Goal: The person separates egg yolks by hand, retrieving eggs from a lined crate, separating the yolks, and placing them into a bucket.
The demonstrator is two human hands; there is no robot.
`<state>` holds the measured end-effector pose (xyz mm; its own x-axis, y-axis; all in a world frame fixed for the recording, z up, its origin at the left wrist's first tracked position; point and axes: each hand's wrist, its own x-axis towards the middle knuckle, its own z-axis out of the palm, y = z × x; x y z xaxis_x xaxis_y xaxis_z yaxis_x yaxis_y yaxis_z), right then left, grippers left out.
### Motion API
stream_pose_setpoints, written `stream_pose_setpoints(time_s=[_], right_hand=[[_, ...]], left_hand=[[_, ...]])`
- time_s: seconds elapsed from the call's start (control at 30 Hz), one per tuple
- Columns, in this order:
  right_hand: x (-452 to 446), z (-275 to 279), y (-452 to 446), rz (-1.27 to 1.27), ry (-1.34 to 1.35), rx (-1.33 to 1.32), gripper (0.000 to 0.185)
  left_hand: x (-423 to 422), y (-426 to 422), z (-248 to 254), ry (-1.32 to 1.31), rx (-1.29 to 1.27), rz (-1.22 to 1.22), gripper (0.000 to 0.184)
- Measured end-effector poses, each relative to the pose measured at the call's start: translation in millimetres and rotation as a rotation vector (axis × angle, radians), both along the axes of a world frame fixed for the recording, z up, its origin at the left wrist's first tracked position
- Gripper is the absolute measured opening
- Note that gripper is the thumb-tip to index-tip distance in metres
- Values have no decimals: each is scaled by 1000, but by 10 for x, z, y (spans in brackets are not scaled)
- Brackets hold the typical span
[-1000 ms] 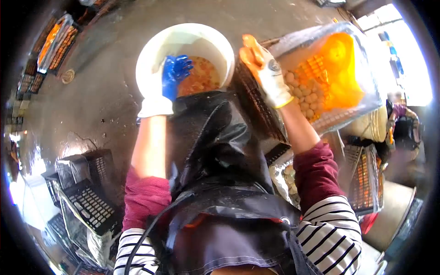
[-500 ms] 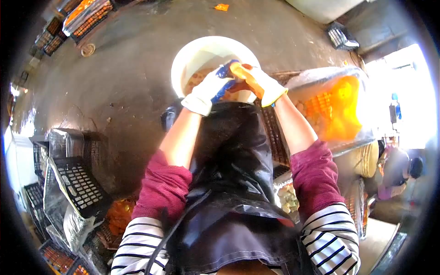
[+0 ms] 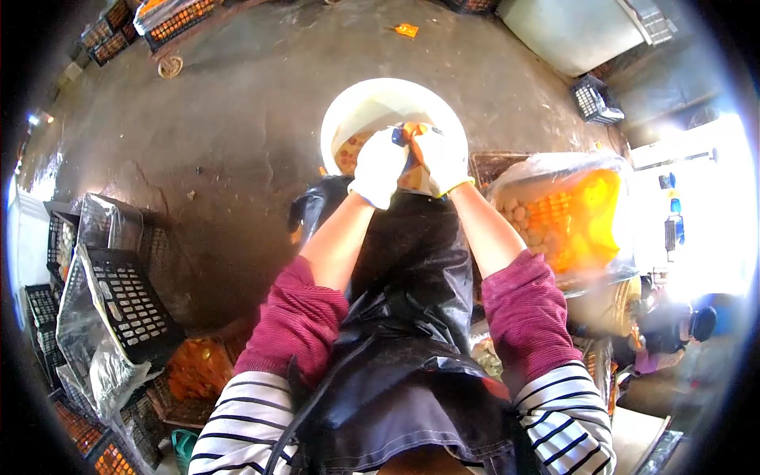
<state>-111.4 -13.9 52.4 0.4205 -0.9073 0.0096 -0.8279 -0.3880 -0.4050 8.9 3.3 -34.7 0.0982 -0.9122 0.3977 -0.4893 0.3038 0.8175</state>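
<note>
Over the near part of a white bucket (image 3: 348, 111), my two gloved hands meet with their fingertips together. My left hand (image 3: 383, 162), in a white and blue glove, is closed; what it holds, if anything, is hidden. Closed as well, my right hand (image 3: 431, 152) wears a white and orange glove, and its fingers hide anything between them. Reddish-brown pieces in liquid (image 3: 351, 152) lie at the bottom of the bucket. To the right, a plastic-lined crate (image 3: 507, 176) holds round pale items (image 3: 518, 215) and a bright orange sheet (image 3: 590, 222).
Black crates (image 3: 131, 305) with plastic stand at the left, beside a crate of orange material (image 3: 199, 368). Another person (image 3: 665, 328) is at the right. A large pale container (image 3: 566, 36) and a small crate (image 3: 594, 101) stand at the upper right.
My right hand has moved from beside the crate to over the bucket, and my left hand has come to meet it. Both have gone from open to closed. The camera view has shifted.
</note>
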Motion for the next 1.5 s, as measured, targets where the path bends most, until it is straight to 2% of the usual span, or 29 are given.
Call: stream_pose_setpoints(time_s=[0.03,0.1,0.17,0.23,0.3,0.33,0.37,0.43,0.53,0.63,0.7,0.73,0.77,0.83,0.9,0.97,1.0,1.07,1.1,1.13,1.17,1.2,1.27,1.3,1.37,1.4,1.43,1.47,1.5], right_hand=[[11,-45,-28,-31,3,-39,25],[-99,-531,-236,-149,-169,-135,14],[-215,-773,-361,-93,-542,56,18],[-258,-806,-372,-67,-663,159,23],[-256,-792,-355,-55,-675,231,28],[-205,-705,-309,-44,-751,297,30],[-141,-629,-243,-17,-964,423,30],[-13,-375,-110,37,-1128,541,30],[33,-208,-42,91,-951,442,29],[-1,-264,-131,46,-614,147,27],[8,-353,-188,-66,-267,-146,24],[-25,-488,-228,-141,-449,-57,23],[-68,-643,-263,-216,-628,34,23],[-68,-591,-199,-212,-831,125,23],[-96,-461,-101,-49,-880,120,24],[-179,-421,-116,52,-901,46,25],[-266,-400,-95,95,-911,11,26],[-437,-116,116,-79,-1054,358,30],[-488,77,266,-91,-1139,421,33],[-584,178,405,-109,-1224,479,35],[-869,90,456,-74,-1256,517,35],[-1056,142,654,-139,-1230,411,41],[-1607,252,1122,-401,-1400,540,43],[-1944,248,1377,-447,-1318,487,44],[-2760,7,1964,-490,-862,227,43],[-3097,-226,2304,-633,-874,188,41],[-3430,-455,2644,-775,-892,149,40],[-3614,-611,3035,-1055,-1315,263,38],[-3799,-681,3415,-1174,-661,300,37]], left_hand=[[10,-41,-75,91,-35,-7,27],[41,-122,-197,227,18,-10,24],[91,-171,-206,260,58,-38,22],[165,-181,-129,226,95,-70,21],[188,-164,-19,263,160,-61,21],[203,-124,92,330,224,-37,20],[218,-81,209,400,286,-10,20],[232,51,494,606,458,62,18],[184,-7,321,796,398,8,18],[168,-127,106,692,317,-125,25],[95,-60,160,955,310,-244,28],[76,-22,219,1087,305,-303,30],[86,-36,217,1021,360,-285,35],[62,-110,184,1237,355,-312,36],[76,-111,234,1376,450,-210,34],[194,94,823,1423,651,28,29],[205,51,709,1440,602,-19,28],[220,-99,366,1470,524,-121,28],[219,-63,417,1331,479,-109,37],[244,-192,199,1384,525,-149,35],[254,-218,51,1290,375,-156,32],[270,-189,97,1397,371,-184,26],[266,-298,-275,993,186,-260,14],[278,-339,-313,1052,256,-334,12],[327,-334,-151,1039,414,-328,25],[368,-441,-231,1161,457,-360,33],[445,-518,-349,1093,459,-430,36],[421,-510,-335,1132,486,-459,38],[403,-511,-345,1171,514,-487,39]])
